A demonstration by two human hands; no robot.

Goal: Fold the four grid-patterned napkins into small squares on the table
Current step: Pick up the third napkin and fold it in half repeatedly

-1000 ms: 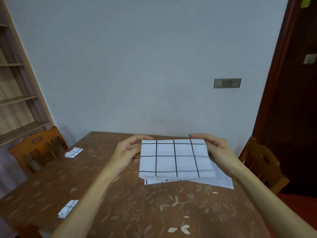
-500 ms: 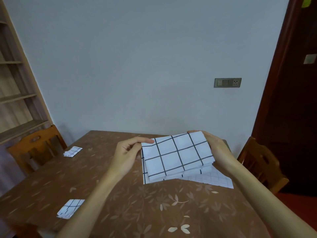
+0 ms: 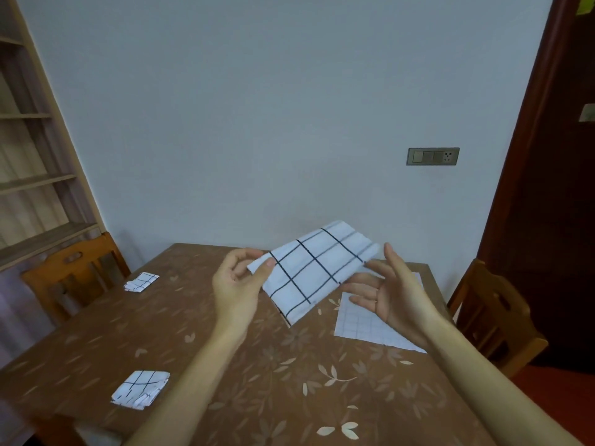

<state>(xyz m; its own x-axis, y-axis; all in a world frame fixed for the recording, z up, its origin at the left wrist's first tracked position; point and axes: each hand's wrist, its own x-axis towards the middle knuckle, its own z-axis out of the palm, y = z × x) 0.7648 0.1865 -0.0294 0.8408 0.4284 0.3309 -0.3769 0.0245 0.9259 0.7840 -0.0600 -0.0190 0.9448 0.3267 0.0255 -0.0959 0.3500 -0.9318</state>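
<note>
A half-folded white napkin with a black grid hangs tilted in the air above the brown table. My left hand pinches its near left corner between thumb and fingers. My right hand is spread open, palm up, under the napkin's right side, fingertips touching the cloth. A flat napkin with a fine grid lies on the table beneath my right hand, partly hidden. Two small folded napkins rest on the table: one near the front left edge, one at the far left.
Wooden chairs stand at the table's left and right. A shelf unit fills the left wall. A dark wooden door is at the right, a switch plate on the back wall.
The held napkin has tilted, its right end rising and its left end dropping. My right hand has released its grip and opened beneath the cloth. My left hand still pinches the corner.
</note>
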